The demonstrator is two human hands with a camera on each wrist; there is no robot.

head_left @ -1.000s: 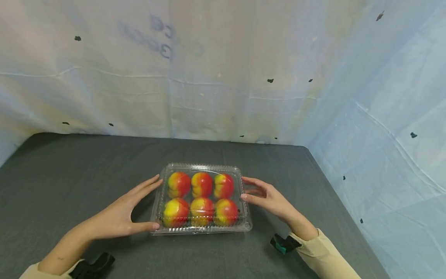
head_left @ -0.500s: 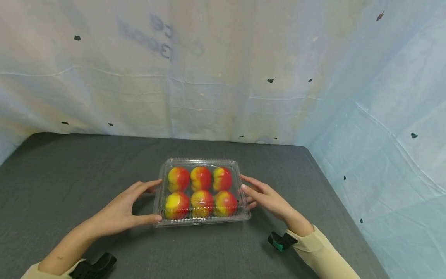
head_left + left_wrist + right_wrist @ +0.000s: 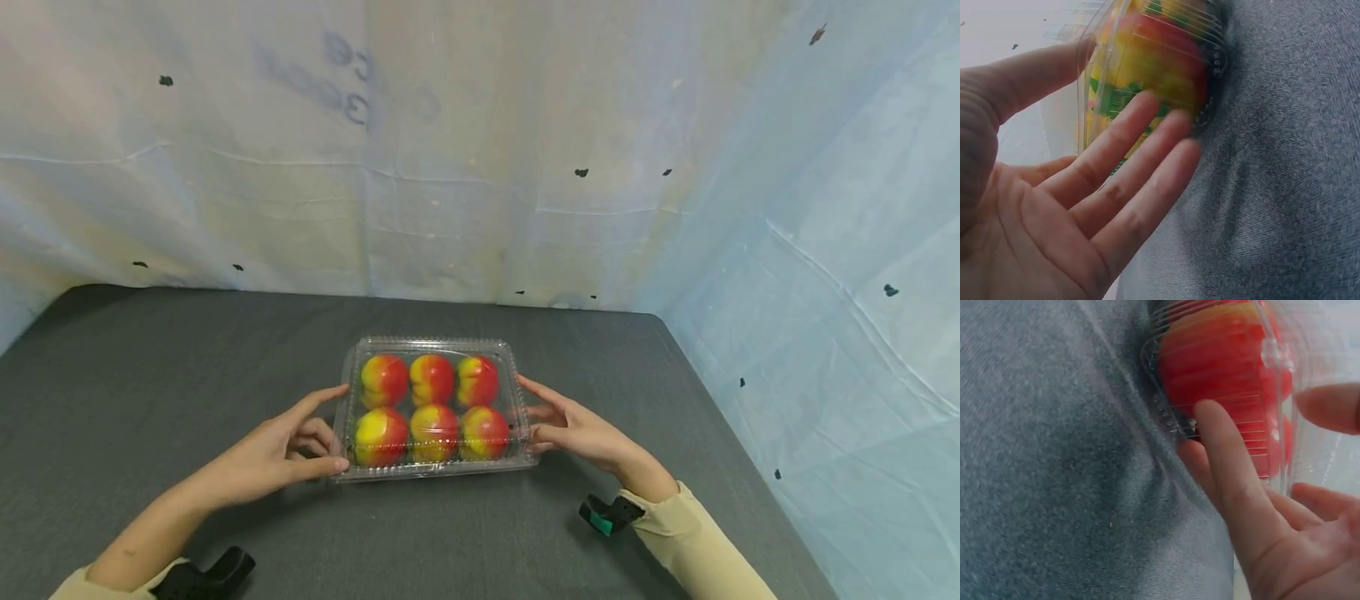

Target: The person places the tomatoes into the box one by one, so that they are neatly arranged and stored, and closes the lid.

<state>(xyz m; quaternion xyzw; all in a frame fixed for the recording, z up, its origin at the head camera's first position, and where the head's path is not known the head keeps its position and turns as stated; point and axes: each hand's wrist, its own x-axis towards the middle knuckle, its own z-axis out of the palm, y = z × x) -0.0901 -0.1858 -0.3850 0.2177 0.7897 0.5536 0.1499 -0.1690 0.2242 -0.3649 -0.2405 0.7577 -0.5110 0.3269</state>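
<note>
A clear plastic clamshell container (image 3: 442, 469) with a ribbed edge lies on the table, its lid down. Inside it, several red-and-yellow peach-like fruits (image 3: 431, 379) sit in two rows. My left hand (image 3: 266, 454) is at the left side, thumb near the front corner and index fingertip by the left edge. In the left wrist view its other fingers (image 3: 1138, 181) extend along the container's side wall, nearly straight. At the opposite side, my right hand (image 3: 592, 433) has its fingertips against the right edge. The right wrist view shows those fingers (image 3: 1232, 462) extended beside the wall.
Dark grey cloth covers the table (image 3: 187, 358). A pale sheet (image 3: 465, 150) with black marks hangs behind it, and a bluish sheet (image 3: 840, 333) stands along the right. Black straps with camera mounts (image 3: 206, 575) sit at both wrists.
The container has shifted slightly away from me, mostly in the first half second, with both hands moving along. The left middle fingers now show bent inward, and the right thumb sits lower.
</note>
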